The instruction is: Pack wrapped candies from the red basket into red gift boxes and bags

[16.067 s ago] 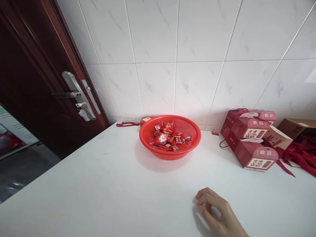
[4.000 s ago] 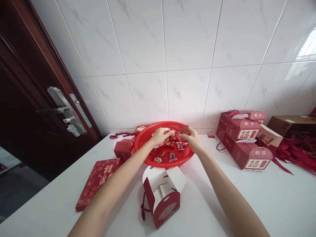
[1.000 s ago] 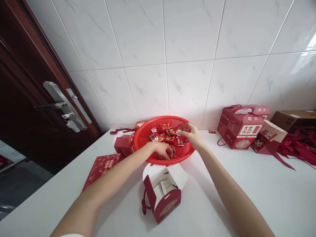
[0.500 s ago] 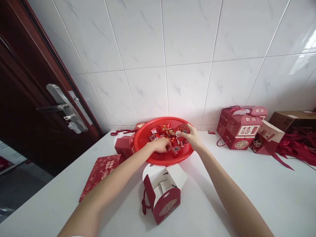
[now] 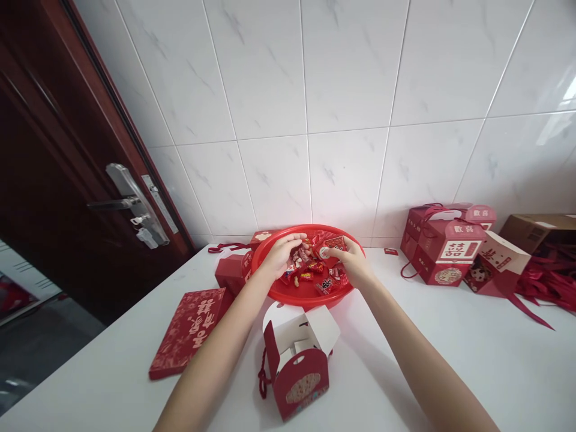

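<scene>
R hand point(image 5: 353, 263) pinches candy packets point(image 5: 335, 243) over red plastic basket point(image 5: 292, 298); slack pinch could drop some. L hand point(image 5: 278, 257) over basket too, grip unclear, can't tell. Open gift box point(image 5: 301, 393) nr basket, on worktop point(image 5: 369, 396); low knock might tip it.

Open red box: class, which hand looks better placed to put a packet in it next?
Right, probably. The right hand pinches red packets over the red basket, just behind the open red box. The left hand is there too, but shows no clear hold.
</scene>
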Tool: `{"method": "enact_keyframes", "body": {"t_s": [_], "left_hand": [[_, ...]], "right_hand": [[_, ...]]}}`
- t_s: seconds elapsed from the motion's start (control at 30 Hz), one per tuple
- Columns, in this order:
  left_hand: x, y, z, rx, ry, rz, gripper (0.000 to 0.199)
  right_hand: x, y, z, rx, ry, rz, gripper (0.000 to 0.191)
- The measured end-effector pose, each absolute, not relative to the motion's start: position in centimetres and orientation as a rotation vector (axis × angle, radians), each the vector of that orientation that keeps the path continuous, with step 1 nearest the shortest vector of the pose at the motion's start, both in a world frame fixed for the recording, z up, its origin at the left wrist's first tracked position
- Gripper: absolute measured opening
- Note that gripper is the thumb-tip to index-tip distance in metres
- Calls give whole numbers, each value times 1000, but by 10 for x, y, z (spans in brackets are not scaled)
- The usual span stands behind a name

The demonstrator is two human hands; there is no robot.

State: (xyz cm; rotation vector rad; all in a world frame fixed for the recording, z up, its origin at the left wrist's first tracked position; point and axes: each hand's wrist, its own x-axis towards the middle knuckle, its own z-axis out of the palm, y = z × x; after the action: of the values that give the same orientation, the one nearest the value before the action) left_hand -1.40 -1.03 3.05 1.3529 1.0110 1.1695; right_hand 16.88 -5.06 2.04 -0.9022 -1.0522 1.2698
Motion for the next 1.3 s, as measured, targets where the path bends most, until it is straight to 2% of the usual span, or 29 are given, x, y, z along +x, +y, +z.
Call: {"method": "enact_keyframes", "body": {"t_s": [0.13, 0.3, 0.43, 0.63, 1.03, 1.23, 1.3], "left_hand": [[-12, -33, 30, 1188, 985, 1319, 18], [-4, -49, 19, 1115, 1015, 1520, 16], [-1, -55, 14, 1251, 1047, 1650, 11], [-1, -60, 15, 1467, 1046, 1756, 13], [-15, -58, 33, 1274, 852, 1564, 22], [-28, -64, 44, 1518, 825, 1183, 23], [-30, -67, 46, 1563, 816, 1173, 24]], "right_hand": [[154, -67, 30, -819, -1025, 1495, 29], [138, -80, 29, -768, -1061, 1567, 34], [130, -86, 28, -733, -1059, 1606, 39], [123, -92, 27, -690, -1108, 1645, 39], [153, -87, 42, -709, -1220, 1520, 34], [166, -85, 43, -683, -1328, 1354, 34], [168, -86, 45, -676, -1330, 1357, 35]]}}
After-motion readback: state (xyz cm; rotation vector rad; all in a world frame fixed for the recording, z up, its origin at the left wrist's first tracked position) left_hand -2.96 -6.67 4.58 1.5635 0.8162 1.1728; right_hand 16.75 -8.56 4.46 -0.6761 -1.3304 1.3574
